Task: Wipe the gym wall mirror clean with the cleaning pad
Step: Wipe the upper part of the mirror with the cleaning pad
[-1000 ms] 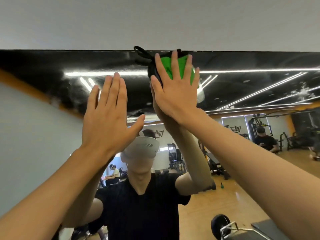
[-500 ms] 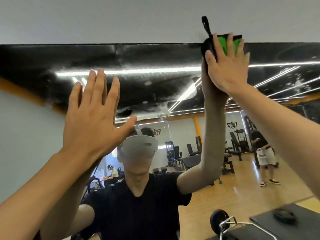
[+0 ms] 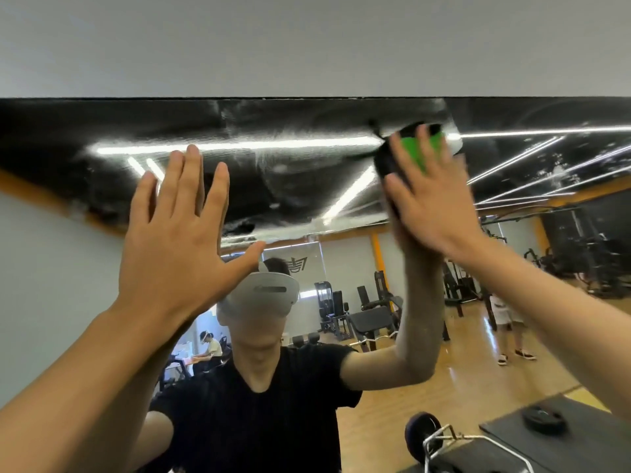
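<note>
since half a second ago the right hand (image 3: pixel 432 203) has come down from the mirror's top edge, bringing the cleaning pad (image 3: pixel 411 155) with it, so the pad now sits fully on the glass just below that edge, right of the mirror's middle. the left hand (image 3: pixel 174 240) has stayed where it was, left of the pad and lower.

the mirror (image 3: pixel 290 172) fills the view below a grey wall (image 3: pixel 307 42). reflected in it are the person in a black shirt with a white headset, gym machines, a wooden floor, a barbell (image 3: pixel 423 435) at the lower right and a dark mat (image 3: pixel 553 428) with a weight plate on it. hazy wipe streaks mark the glass left of the pad.

the right hand presses flat on the pad, fingers straight and spread over its green back, hiding much of it. the pad is blurred, black-edged, its long axis running roughly up and down, tilted a little right. the left hand holds nothing, fingers straight and spread, palm toward the glass; whether it touches i cannot tell.
</note>
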### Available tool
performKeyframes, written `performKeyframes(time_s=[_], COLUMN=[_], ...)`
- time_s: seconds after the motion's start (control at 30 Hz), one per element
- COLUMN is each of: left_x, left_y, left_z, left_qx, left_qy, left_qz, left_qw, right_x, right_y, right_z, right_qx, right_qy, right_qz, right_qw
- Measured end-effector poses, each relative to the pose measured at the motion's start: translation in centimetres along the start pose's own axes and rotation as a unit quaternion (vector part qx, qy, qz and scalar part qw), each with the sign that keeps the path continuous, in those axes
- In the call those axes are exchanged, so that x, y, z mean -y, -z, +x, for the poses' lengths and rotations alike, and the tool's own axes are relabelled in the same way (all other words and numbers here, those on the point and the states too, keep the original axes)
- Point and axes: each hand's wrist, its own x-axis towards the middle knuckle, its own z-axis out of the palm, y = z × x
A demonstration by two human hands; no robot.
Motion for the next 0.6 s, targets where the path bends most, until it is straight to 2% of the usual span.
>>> performKeyframes(time_s=[0.1, 0.17, 0.23, 0.33, 0.4, 0.47, 0.53, 0.6], left_x=[-0.2, -0.3, -0.2, 0.0, 0.1, 0.2, 0.1, 0.0], left_y=[0.1, 0.1, 0.1, 0.0, 0.0, 0.0, 0.0, 0.1], left_z=[0.0, 0.1, 0.0, 0.0, 0.0, 0.0, 0.0, 0.0], left_qx=[0.002, 0.000, -0.007, -0.011, -0.006, -0.004, -0.006, -0.006], left_qy=[0.004, 0.003, 0.004, 0.003, -0.001, -0.004, 0.000, 0.004], left_qz=[-0.001, -0.006, -0.013, -0.019, -0.016, -0.013, -0.016, -0.018], left_qw=[1.000, 1.000, 1.000, 1.000, 1.000, 1.000, 1.000, 1.000], right_x=[-2.0, 1.5, 7.0, 13.4, 13.3, 10.1, 5.9, 3.1], right_y=[0.7, 0.4, -0.6, -1.9, -2.0, -1.7, -1.4, -0.8], right_z=[0.1, -0.1, -1.0, -3.9, -6.3, -7.8, -7.4, -5.5], right_qx=[-0.003, -0.005, -0.012, -0.012, 0.009, 0.032, 0.024, 0.016], right_qy=[-0.125, -0.144, -0.076, 0.080, 0.165, 0.212, 0.162, 0.025], right_qz=[0.028, 0.043, 0.036, 0.001, -0.017, -0.019, -0.022, -0.003], right_qw=[0.992, 0.989, 0.996, 0.997, 0.986, 0.977, 0.986, 1.000])
